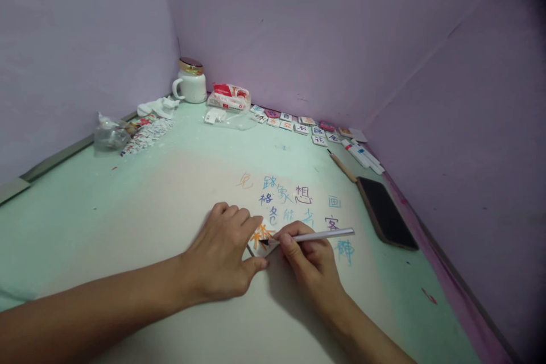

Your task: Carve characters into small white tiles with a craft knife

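Observation:
A small white tile with an orange character lies on the table under my fingers. My left hand grips its left side between thumb and fingers, pressing it against the tabletop. In my right hand is a slim silver pen-like tool, pinched near its dark tip. That tip rests on or just over the orange strokes. Handwritten characters in blue, purple and orange cover the table surface just beyond both hands.
Along the back wall stand a white mug, a red-and-white packet and several character tiles. A phone, a wooden-handled tool and white markers lie right. Plastic wrapping and paper scraps sit left.

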Demonstrator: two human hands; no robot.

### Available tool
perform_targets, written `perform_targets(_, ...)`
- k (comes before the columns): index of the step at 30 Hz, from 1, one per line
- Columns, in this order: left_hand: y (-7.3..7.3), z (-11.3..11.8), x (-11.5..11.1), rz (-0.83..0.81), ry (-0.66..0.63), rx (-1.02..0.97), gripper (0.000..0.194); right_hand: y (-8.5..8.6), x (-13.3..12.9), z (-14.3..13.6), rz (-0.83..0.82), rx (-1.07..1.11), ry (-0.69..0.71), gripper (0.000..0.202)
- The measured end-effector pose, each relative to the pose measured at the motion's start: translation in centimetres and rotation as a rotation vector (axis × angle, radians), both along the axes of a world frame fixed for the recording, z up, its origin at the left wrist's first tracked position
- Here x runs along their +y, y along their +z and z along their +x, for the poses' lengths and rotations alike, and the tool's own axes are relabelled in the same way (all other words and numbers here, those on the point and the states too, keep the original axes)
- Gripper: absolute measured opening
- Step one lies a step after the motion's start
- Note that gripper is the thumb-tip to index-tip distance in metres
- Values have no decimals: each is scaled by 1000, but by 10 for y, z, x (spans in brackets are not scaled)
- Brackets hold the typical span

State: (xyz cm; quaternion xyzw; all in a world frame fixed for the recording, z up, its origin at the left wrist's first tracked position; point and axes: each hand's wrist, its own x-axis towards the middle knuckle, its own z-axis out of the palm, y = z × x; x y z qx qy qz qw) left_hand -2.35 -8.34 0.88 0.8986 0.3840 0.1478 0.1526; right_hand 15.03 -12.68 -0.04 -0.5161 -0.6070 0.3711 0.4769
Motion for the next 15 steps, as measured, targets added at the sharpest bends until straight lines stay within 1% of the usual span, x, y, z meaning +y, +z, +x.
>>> perform_targets(4,0,1,1,-5,-9,5,37,-2,3,2,-99,59,0,31)
perform_targets(8,0,1,1,-8,-5,11,38,-5,2,3,-145,89,1,34)
perform_targets(10,0,1,0,-12,-6,12,39,-5,1,2,-131,88,-19,33)
perform_targets(15,1,1,0,-15,0,9,40,-3,-2,0,-6,20,-34,24)
